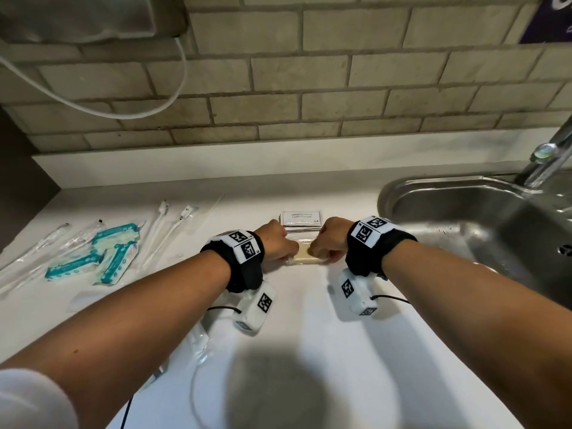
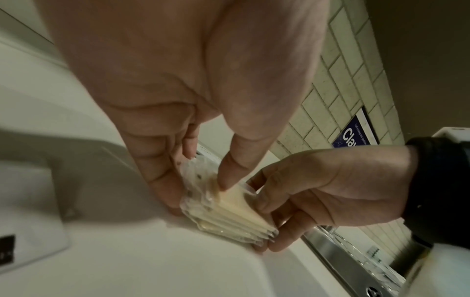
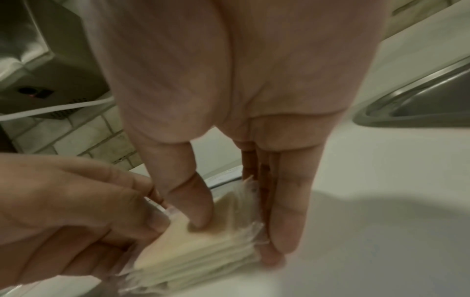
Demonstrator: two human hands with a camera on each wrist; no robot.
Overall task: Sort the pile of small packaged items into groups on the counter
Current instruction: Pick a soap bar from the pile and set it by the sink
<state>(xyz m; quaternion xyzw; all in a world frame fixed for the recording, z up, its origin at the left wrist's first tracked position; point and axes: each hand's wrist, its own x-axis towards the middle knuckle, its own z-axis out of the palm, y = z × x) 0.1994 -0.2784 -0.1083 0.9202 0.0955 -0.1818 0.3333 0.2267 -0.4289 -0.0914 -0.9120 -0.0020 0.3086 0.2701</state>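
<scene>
Holding a small stack of cream packets (image 1: 305, 254) in clear wrap, both hands meet in the middle of the white counter (image 1: 309, 351). The left hand (image 1: 275, 244) pinches the stack's left end, thumb on top and fingers down the side. The right hand (image 1: 332, 241) pinches the right end the same way. The stack rests on the counter, with the packets lined up one on another.

Just past the hands, at 12 o'clock, lies a pile of white shampoo packets (image 1: 301, 218). At 9 o'clock from the hands sit blue and white packets (image 1: 102, 258) close together. Beside them, at 10 o'clock, lie white sticks in clear wrap (image 1: 168, 227), and more clear-wrapped sticks (image 1: 46, 246) lie farther left. At 3 o'clock is a shiny sink (image 1: 464, 212) with a tap (image 1: 548, 156). Farthest away is a tiled wall (image 1: 309, 72).
</scene>
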